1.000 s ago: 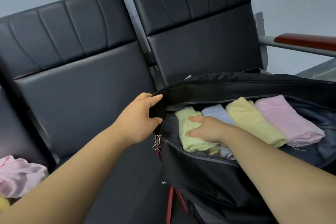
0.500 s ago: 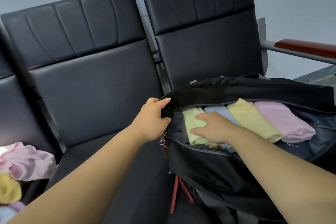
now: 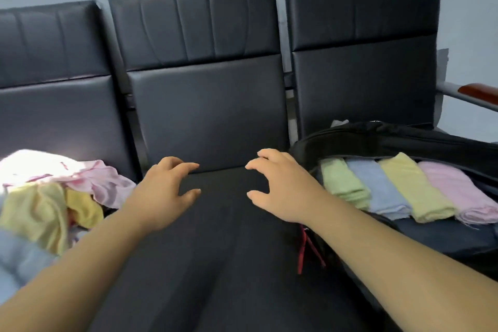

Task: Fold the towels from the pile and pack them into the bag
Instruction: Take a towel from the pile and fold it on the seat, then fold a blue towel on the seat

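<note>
A black bag (image 3: 377, 140) lies open on the right seat. Inside it, side by side, lie a folded green towel (image 3: 342, 183), a blue one (image 3: 377, 188), a yellow one (image 3: 412, 188) and a pink one (image 3: 455, 194). On the left seat sits a loose pile of towels (image 3: 48, 197) in pink, yellow and pale blue. My left hand (image 3: 164, 191) and my right hand (image 3: 280, 186) hover over the middle seat, fingers loosely curled, holding nothing. The right hand is just left of the bag's edge.
Three black padded chairs (image 3: 207, 105) stand in a row against a grey wall. A wooden armrest (image 3: 479, 91) juts out at the far right. A red strap (image 3: 304, 250) hangs from the bag's front.
My left hand has let go of the bag's rim and my right hand has left the green towel. Both have moved left over the middle seat. The view has swung left, showing the pile.
</note>
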`<state>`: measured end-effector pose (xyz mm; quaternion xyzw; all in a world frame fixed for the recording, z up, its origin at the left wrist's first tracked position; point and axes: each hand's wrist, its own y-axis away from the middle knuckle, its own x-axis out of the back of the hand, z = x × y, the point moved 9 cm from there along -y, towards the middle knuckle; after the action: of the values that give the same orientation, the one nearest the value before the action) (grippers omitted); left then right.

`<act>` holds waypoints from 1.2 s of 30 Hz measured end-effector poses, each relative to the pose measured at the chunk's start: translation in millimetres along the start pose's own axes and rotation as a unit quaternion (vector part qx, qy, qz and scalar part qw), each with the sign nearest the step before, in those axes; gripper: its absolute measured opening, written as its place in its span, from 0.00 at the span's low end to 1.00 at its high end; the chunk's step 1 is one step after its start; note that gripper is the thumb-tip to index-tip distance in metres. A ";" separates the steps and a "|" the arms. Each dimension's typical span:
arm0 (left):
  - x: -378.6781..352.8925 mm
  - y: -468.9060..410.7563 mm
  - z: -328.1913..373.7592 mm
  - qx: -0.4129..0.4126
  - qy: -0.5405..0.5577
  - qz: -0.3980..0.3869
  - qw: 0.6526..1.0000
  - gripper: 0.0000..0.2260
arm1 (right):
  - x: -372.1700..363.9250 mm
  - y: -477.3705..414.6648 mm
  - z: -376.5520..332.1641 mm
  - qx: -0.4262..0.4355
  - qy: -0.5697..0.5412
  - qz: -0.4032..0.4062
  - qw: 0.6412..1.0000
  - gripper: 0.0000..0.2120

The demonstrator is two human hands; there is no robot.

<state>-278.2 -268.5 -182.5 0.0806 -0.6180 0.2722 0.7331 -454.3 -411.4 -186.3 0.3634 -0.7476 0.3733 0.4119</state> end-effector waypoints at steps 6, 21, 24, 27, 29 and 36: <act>49.9 71.3 -147.4 0.121 -0.068 0.000 0.990 0.25 | -90.7 -52.1 -115.0 0.052 -0.021 -0.123 0.991 0.27; 78.8 183.6 -390.3 0.380 0.013 0.105 0.919 0.26 | -259.5 -176.9 -348.4 0.101 -0.103 -0.235 0.961 0.25; 78.4 182.4 -400.7 0.373 0.053 0.116 0.919 0.22 | -275.0 -183.2 -370.2 0.096 -0.162 -0.221 0.957 0.23; 84.9 181.6 -406.4 0.366 0.060 0.137 0.918 0.16 | -299.7 -169.6 -387.4 0.112 -0.192 -0.260 0.940 0.27; 88.2 182.9 -409.2 0.366 0.072 0.154 0.915 0.11 | -308.5 -164.9 -388.2 0.119 -0.196 -0.257 0.939 0.30; 89.9 183.3 -398.7 0.343 0.100 0.177 0.917 0.09 | -297.3 -148.2 -371.3 0.116 -0.230 -0.262 0.930 0.26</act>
<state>-17.9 93.4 -226.1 0.1891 -0.4138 0.5994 0.6585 -82.3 -90.6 -269.9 0.6672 -0.6517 0.2423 0.2671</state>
